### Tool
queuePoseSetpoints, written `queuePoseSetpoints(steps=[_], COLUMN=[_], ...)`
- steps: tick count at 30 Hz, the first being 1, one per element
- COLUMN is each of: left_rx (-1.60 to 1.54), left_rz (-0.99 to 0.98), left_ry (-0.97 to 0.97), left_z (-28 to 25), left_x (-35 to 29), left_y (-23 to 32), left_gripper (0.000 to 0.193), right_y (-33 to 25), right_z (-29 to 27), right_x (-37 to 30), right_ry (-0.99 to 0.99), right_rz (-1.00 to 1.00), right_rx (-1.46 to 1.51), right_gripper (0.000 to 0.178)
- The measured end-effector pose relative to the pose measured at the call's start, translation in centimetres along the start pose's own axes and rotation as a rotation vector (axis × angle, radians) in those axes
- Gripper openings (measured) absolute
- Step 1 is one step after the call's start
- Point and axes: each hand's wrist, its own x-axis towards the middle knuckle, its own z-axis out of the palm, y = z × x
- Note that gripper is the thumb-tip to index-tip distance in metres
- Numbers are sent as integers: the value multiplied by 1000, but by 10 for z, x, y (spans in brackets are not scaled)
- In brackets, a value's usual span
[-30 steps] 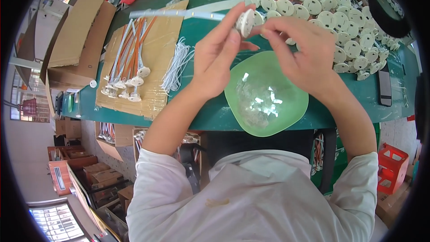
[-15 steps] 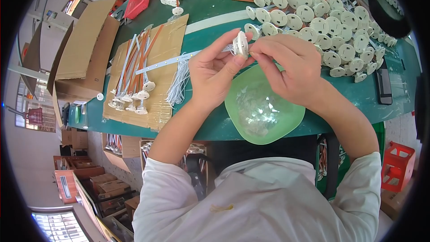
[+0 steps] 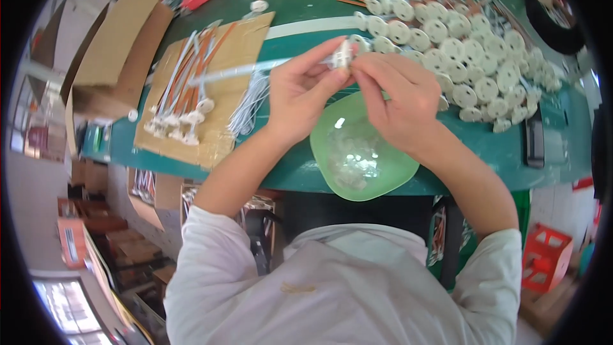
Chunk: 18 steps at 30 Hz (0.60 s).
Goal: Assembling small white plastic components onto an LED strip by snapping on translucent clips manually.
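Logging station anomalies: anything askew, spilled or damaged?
Two minor oddities. A lone white disc sits beside the cardboard box, apart from the heaped discs; and the shirt front carries a tan mark, stain or print unclear. No spill shows; the green bowl stands upright. The held disc is too blurred to judge for damage.

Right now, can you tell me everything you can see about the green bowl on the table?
The green bowl is pale, with a smooth, rounded, slightly squarish rim, and looks like plastic. It sits open side up at the near edge of the green tabletop, in front of the person's body. Inside lie shiny, clear pieces, too blurred to identify. The right hand covers part of its upper right rim in this view, but seems to be above it rather than touching.
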Motion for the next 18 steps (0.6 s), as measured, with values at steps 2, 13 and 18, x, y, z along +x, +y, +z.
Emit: queuePoseSetpoints(steps=[2, 13, 18], left_rx=[139, 1583, 1876], left_rz=[13, -446, -286], left_ry=[-21, -122, -343], left_z=[-7, -191, -232], left_x=[10, 18, -19], left_y=[15, 185, 186], left_gripper=[43, 27, 28], right_y=[2, 7, 5], right_z=[-1, -8, -14], right_x=[-2, -2, -3], right_ry=[5, -110, -123], right_rz=[46, 159, 66], right_rx=[-55, 44, -26], right_gripper=[21, 21, 22])
